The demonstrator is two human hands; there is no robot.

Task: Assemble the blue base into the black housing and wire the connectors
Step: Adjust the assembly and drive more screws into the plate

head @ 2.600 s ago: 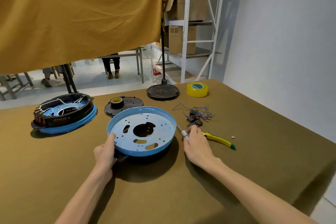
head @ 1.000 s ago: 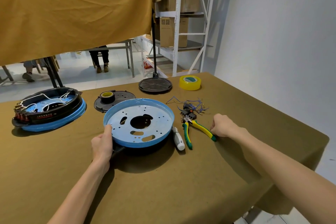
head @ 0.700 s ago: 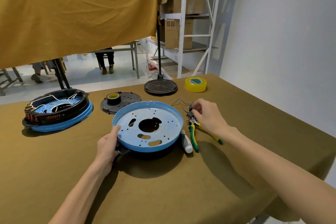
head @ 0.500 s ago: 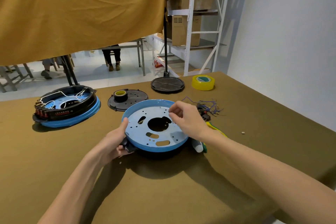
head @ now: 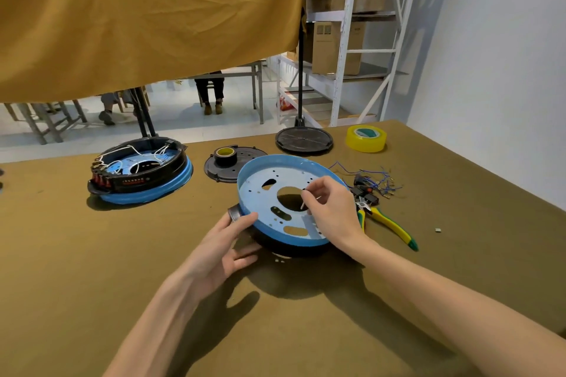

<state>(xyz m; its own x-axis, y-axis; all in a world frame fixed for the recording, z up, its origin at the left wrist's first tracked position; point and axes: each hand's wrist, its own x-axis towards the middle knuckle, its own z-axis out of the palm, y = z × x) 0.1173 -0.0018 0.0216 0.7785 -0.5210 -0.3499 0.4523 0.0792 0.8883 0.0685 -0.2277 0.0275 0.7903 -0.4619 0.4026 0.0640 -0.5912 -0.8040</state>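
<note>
My left hand (head: 228, 243) supports the near left edge of the black housing (head: 288, 246), thumb against the rim and fingers spread underneath, tilting the unit toward me. The blue base (head: 266, 202), a shallow enamelled metal pan with punched slots and a central hole, is seated on the housing. My right hand (head: 332, 208) pinches a small pale item over the pan; what it is I cannot tell. In my judgement seating is largely done and wiring has not started: the loose connectors (head: 372, 188), thin blue leads with black blocks, lie on the olive cloth beside the yellow-handled pliers (head: 389, 223). A finished wired unit (head: 139, 170) sits at left for reference.
</note>
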